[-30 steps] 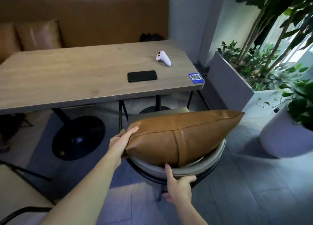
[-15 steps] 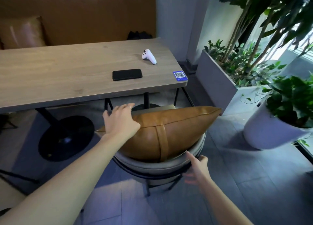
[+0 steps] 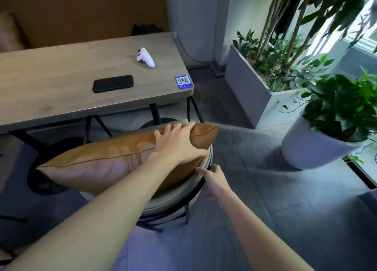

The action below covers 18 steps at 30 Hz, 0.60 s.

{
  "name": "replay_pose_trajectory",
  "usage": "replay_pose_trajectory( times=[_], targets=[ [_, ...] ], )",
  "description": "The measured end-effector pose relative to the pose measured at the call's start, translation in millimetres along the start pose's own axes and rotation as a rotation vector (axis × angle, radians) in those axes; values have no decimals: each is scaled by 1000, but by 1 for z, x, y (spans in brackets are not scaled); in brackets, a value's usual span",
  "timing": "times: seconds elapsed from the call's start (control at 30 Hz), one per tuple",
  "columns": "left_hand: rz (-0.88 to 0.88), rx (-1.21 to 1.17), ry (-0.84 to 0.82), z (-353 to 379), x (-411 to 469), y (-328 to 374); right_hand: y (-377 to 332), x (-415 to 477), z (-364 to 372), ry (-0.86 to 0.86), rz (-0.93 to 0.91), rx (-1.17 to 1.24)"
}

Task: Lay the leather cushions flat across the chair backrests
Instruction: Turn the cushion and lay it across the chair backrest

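My left hand [image 3: 179, 146] has slid from the near-left corner of the leather cushion [image 3: 114, 160] across to its right end, and my right hand [image 3: 214, 178] has shifted along the chair backrest [image 3: 169, 199] to its right side. The cushion lies lengthwise over the curved top of the backrest, its left end hanging out past the rim. My left palm is spread flat, pressing the leather, not clenched. My right hand is loosely open, fingertips touching the backrest's edge just under the cushion. To finish this well, I think I should smooth outward with the flat palm, steady the chair, and centre the cushion so neither end droops; the tabletop [image 3: 61, 83] stays clear of it
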<state>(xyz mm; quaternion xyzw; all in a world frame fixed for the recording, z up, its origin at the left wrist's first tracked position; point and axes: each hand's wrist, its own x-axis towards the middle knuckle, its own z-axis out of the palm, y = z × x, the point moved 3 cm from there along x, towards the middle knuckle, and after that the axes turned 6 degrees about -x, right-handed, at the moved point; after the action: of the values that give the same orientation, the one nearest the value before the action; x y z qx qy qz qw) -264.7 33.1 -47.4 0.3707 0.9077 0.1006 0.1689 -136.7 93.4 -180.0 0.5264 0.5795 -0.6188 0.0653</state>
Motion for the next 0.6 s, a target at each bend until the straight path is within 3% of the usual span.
replay_pose_trajectory(
  times=[0.33, 0.6],
  targets=[
    [-39, 68, 218, 24, 18, 30, -15, 26, -7, -91, -17, 27],
    [-39, 53, 268, 28, 13, 30, -12, 33, -6, -108, -61, 44]
  ],
)
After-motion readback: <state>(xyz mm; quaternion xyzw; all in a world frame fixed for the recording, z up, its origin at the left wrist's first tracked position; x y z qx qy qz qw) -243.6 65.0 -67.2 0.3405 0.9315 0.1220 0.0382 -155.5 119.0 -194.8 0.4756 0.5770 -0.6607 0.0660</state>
